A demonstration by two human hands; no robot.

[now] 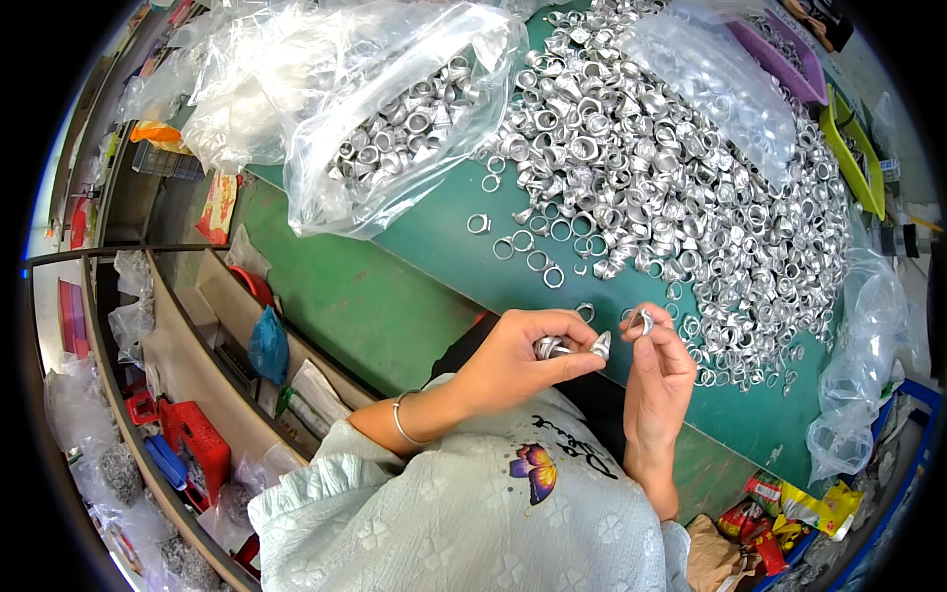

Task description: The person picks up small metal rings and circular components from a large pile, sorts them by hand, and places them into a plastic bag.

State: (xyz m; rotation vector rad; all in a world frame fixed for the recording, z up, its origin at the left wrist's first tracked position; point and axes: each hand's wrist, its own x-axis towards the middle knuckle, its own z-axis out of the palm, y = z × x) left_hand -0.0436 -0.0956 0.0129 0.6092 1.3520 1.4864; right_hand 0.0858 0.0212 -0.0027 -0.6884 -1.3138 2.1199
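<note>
Several silver metal rings (548, 347) are gathered in my left hand (523, 360), its fingers curled round them, with one more ring (601, 344) pinched between thumb and fingertips. A single ring (646, 322) sits at the fingertips of my right hand (656, 370), which is closed on it. Both hands are held above the near edge of the green table (434, 242), a short gap between them. Beyond them spreads a big heap of silver rings (631, 168), and a few loose rings (538, 260) lie at its left side.
A clear plastic bag (326, 197) of rings lies left of the heap; another plastic sheet (710, 74) covers its far part. Purple (804, 74) and yellow-green (856, 163) baskets stand far right. Shelves (222, 326) hold a red basket (194, 439) at left. A blue crate (917, 395) stands right.
</note>
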